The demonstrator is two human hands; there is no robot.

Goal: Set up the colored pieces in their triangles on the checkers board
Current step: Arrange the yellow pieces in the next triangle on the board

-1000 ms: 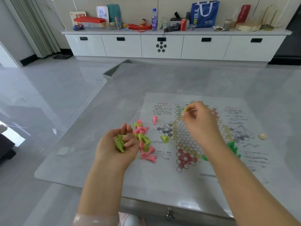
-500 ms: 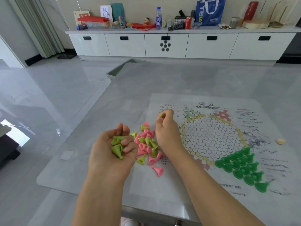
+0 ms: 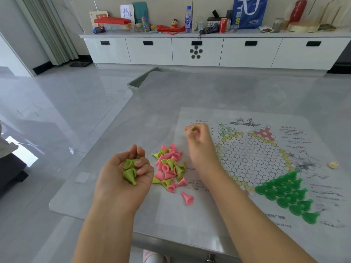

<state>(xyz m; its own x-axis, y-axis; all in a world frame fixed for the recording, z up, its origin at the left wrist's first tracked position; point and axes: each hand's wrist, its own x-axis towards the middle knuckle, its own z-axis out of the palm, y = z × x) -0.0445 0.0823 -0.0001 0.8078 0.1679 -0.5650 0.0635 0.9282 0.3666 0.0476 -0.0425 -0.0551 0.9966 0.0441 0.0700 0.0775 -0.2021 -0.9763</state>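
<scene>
The right hand (image 3: 199,147) has lifted from the pile (image 3: 170,168), its grip now pinching a lime piece (image 3: 190,129) just left of the board (image 3: 252,160). The left hand (image 3: 126,175) still cups lime pieces (image 3: 130,170). Probably the lime triangle (image 3: 225,129) is next.

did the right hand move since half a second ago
Yes. The right hand, pinching a yellow-green piece, has gone from the loose pile up toward the board's far light-green triangle.
</scene>
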